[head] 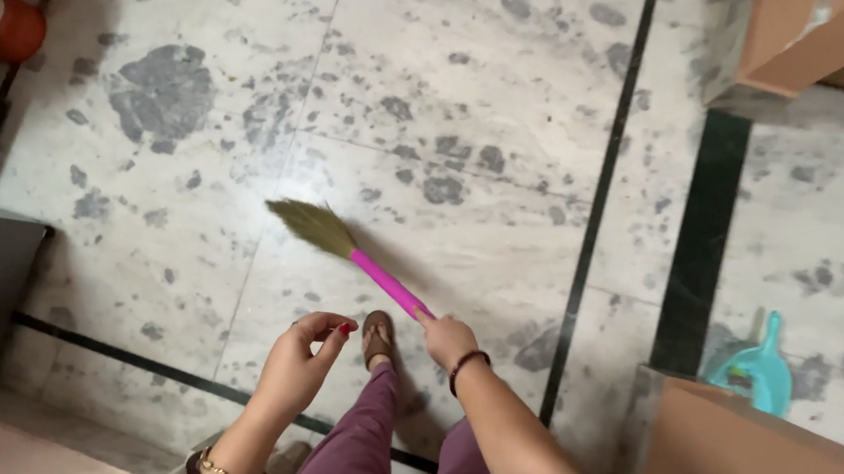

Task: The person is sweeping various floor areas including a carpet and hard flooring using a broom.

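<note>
The right hand [446, 337] is clamped on the near end of the broom [356, 252], whose pink handle runs up-left from that fist to bristles resting on the floor [514, 94], while the left hand [299, 366], fingers loosely curled and empty, hovers just left of the handle's end.

Broom [346, 249] lies on floor [474, 91], ahead of right hand [446, 337]. Left hand [300, 363] sits left of it. Dustpan [759, 372] far right, behind box [755, 464].
</note>
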